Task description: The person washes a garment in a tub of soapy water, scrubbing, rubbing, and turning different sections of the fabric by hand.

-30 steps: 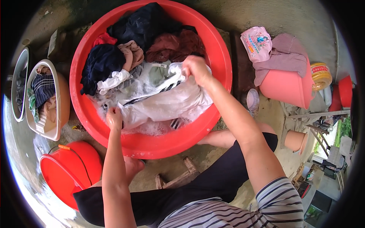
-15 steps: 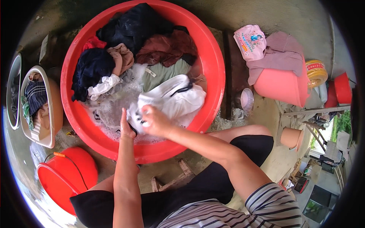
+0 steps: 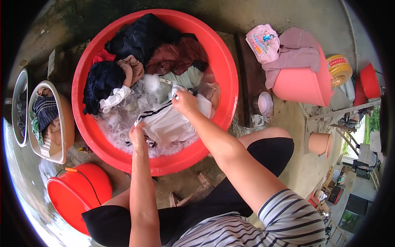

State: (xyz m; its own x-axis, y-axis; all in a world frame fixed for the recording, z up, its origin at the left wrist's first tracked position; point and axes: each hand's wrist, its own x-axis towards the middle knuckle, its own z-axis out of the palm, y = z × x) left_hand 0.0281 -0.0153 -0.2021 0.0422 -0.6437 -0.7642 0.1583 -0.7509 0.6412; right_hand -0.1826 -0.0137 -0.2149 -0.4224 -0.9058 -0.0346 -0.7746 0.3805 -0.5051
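A white garment with black trim [image 3: 173, 126] is stretched between my two hands over the soapy water in a big red tub [image 3: 228, 78]. My left hand [image 3: 138, 133] grips one end of its trimmed edge, near the middle of the tub. Farther off and to the right, my right hand [image 3: 184, 101] is closed on the other end. Just beyond that hand lies a pale green garment [image 3: 187, 77]. Dark, maroon [image 3: 175, 57], beige and white clothes are heaped along the tub's far and left sides. White foam [image 3: 123, 123] covers much of the water.
Left of the tub stand a beige basin [image 3: 63, 140] with clothes and another oval basin [image 3: 16, 136]. A red bucket [image 3: 88, 185] tilts at the lower left. On the right are a pink bucket [image 3: 296, 84] draped with a mauve cloth [image 3: 302, 49], a pink packet [image 3: 263, 43] and a small bowl [image 3: 265, 103].
My hands were close together at the bunched white garment, the left one with its palm flat. They have moved apart, the right one farther and rightward, and the trimmed edge is now pulled out.
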